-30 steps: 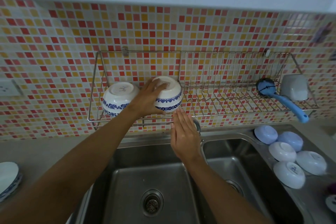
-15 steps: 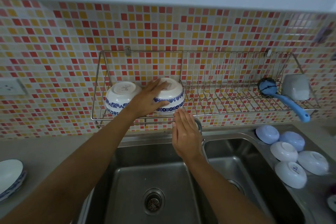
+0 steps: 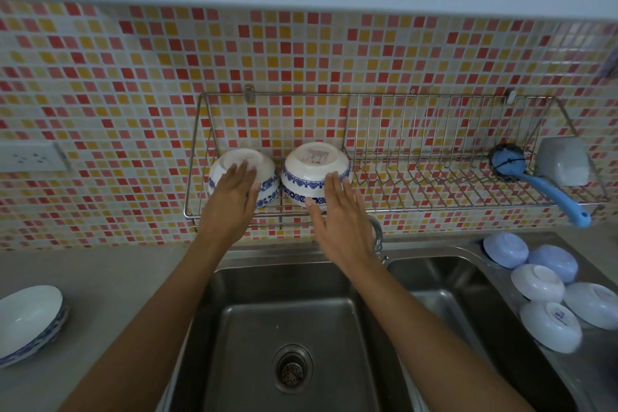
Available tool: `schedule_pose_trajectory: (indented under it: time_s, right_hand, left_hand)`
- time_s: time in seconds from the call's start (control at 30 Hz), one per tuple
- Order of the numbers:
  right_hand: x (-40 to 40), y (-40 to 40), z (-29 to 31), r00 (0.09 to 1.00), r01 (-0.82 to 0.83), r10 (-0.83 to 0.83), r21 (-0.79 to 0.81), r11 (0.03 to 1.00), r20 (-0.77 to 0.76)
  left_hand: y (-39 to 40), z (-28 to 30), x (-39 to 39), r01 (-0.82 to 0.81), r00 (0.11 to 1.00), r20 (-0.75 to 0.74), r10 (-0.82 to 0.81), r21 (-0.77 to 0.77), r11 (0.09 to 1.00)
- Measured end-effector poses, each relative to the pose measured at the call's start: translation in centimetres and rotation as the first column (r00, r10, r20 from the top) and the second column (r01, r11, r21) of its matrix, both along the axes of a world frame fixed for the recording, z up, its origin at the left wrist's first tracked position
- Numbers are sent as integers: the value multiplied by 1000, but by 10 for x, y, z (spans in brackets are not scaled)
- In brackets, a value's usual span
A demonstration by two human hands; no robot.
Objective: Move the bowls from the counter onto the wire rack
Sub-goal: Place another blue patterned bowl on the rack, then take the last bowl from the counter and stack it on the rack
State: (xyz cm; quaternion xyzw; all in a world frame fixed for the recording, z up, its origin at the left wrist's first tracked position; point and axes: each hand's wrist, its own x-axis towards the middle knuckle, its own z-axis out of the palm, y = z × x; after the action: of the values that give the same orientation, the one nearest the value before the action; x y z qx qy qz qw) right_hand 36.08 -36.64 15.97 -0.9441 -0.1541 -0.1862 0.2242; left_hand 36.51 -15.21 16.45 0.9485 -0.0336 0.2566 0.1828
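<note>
Two blue-patterned bowls sit upturned, side by side, on the wire rack. The left hand lies flat and open on the left bowl; the right hand, open with fingers spread, touches the right bowl; neither grips.

The left hand hides the left bowl's front; plates are cut off by the left edge.

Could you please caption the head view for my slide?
Both hands steady two blue-patterned bowls upside down on the wire rack.
</note>
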Motion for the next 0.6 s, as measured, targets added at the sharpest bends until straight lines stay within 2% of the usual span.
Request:
schedule_pose_trajectory:
  time_s: [0.2,0.33,0.43,0.53,0.6]
  right_hand:
    - [6,7,-7,997,77,-77,-143,987,5]
    - [-9,28,-16,994,92,-85,-98,991,74]
    - [-40,66,-35,986,-108,113,-53,993,124]
    - [-77,118,-66,933,-340,339,-15,940,117]
    - [-98,158,-89,895,-439,440,-26,898,70]
  left_hand:
    - [3,-2,0,30,995,-101,-23,69,997]
    - [10,-6,-20,-4,995,-93,21,180,984]
    - [29,-18,-58,-17,997,-75,32,191,981]
    - [74,-32,-104,-29,996,-80,32,38,999]
    - [120,-44,-131,-125,990,-65,123,-29,992]
